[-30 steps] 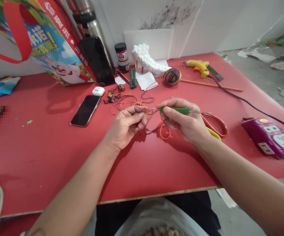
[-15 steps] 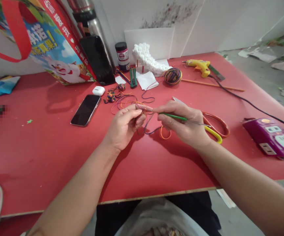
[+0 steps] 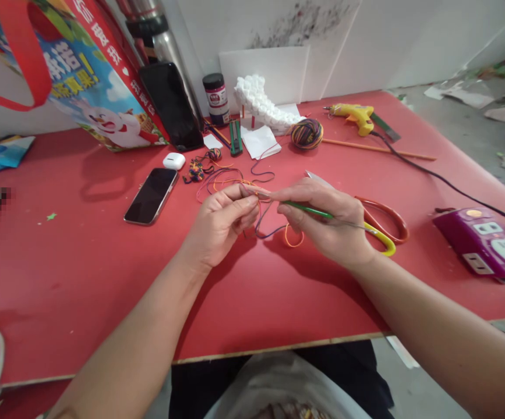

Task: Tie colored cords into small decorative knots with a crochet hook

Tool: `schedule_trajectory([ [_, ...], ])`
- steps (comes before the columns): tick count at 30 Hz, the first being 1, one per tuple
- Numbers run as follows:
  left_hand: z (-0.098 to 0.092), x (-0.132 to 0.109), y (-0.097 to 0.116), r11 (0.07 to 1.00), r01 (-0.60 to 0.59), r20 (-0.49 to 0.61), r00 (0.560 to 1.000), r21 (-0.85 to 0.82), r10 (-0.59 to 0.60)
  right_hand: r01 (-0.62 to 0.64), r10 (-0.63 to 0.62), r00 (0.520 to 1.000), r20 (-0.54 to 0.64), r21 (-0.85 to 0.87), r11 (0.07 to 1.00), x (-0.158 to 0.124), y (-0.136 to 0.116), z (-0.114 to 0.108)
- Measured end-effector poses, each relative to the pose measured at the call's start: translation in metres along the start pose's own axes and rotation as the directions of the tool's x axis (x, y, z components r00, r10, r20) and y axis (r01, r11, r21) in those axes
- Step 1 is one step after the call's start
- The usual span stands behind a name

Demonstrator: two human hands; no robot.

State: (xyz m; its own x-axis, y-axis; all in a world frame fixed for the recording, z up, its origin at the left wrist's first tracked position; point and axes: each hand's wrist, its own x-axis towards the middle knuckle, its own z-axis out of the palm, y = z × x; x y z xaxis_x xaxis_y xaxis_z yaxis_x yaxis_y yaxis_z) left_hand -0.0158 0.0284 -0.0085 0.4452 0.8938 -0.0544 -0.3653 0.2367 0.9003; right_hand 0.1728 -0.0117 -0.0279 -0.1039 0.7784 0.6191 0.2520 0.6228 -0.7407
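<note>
My right hand [image 3: 326,218] holds a thin hook with a green grip [image 3: 308,209], its tip pointing left at my other hand. Between thumb and fingers, my left hand [image 3: 223,224] pinches multicoloured yarn; the small piece there is mostly hidden by the fingertips. Loose strands [image 3: 272,234] of purple and orange yarn hang between the hands and curl on the red table [image 3: 278,308]. Behind them lie more yarn loops, and farther back a wound yarn ball [image 3: 307,134]. Scissors [image 3: 383,224] with red and yellow handles lie partly under my right hand.
A phone [image 3: 151,196], a white earbud case [image 3: 174,160] and a yarn tangle [image 3: 196,171] lie left of centre. Behind stand a jar [image 3: 216,99] and a white folded-paper piece [image 3: 265,105]. To the right are a yellow glue gun [image 3: 355,116] and a purple socket block [image 3: 486,241].
My left thumb and fingertips have shifted slightly to the right over the yarn. My right hand has moved very little, still holding the hook.
</note>
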Motion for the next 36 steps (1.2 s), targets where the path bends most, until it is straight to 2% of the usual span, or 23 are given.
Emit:
schedule_trajectory([
  [7, -0.0009, -0.0006, -0.0001, 0.999, 0.032, -0.008, 0.999, -0.003, -0.032, -0.04, 0.04, 0.999, -0.009, 0.036, 0.999, -0.0011, -0.0008, 0.0008],
  [14, -0.0032, -0.0011, 0.0001, 1.0, 0.027, 0.05, 0.998, 0.001, -0.027, -0.207, 0.216, 0.976, -0.031, 0.169, 0.964, -0.0014, -0.0001, 0.0004],
  [20, -0.0033, -0.0006, -0.0024, 0.999, 0.009, 0.045, 0.999, 0.034, -0.01, -0.207, 0.217, 0.975, -0.039, 0.179, 0.962, -0.002, -0.0011, 0.0008],
  [23, -0.0045, -0.0009, -0.0029, 0.999, 0.029, 0.042, 0.999, 0.037, -0.031, -0.289, 0.311, 0.95, -0.029, 0.293, 0.911, -0.0032, -0.0012, 0.0024],
  [27, -0.0045, -0.0025, -0.0019, 0.996, 0.022, 0.026, 0.999, 0.081, -0.024, -0.398, 0.468, 0.884, 0.002, 0.527, 0.75, -0.0017, 0.0, 0.0061],
  [30, -0.0034, -0.0033, -0.0013, 0.995, -0.001, 0.016, 1.0, 0.102, 0.0, -0.438, 0.54, 0.841, 0.031, 0.625, 0.646, 0.0005, 0.0007, 0.0077],
  [33, -0.0026, -0.0037, -0.0015, 0.993, -0.016, 0.018, 1.0, 0.115, 0.014, -0.449, 0.546, 0.836, 0.048, 0.632, 0.632, 0.0, 0.0013, 0.0071],
  [36, -0.0024, -0.0037, -0.0024, 0.993, -0.048, 0.011, 0.999, 0.108, 0.047, -0.422, 0.479, 0.876, 0.054, 0.569, 0.706, -0.0031, 0.0006, 0.0055],
])
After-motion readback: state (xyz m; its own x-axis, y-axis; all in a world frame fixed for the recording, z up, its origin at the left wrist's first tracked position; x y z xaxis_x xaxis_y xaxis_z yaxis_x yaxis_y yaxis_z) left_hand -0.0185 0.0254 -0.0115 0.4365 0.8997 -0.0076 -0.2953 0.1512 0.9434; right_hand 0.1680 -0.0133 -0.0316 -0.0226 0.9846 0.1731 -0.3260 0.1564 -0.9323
